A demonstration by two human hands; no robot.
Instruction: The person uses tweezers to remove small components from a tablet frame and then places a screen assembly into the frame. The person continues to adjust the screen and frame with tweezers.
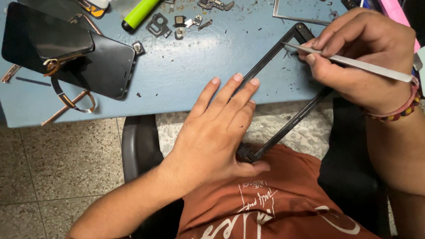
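Observation:
My left hand point(217, 128) grips the near end of a black rectangular phone frame point(290, 121), fingers flat along its left rail and thumb under its near corner. The frame leans over the edge of the blue table point(186, 71), with its far end resting on the tabletop. My right hand point(358, 57) holds a flat silver metal tool point(354, 64) like a pen. The tool's tip touches the inner far edge of the frame. A beaded bracelet sits on my right wrist.
Two black phone screens point(66, 48) with flex cables lie at the left of the table. A green cylinder point(139, 13), small black and metal parts point(177, 24) and debris are scattered at the back. A thin metal frame point(301, 15) lies beyond. A black chair point(137, 150) stands below.

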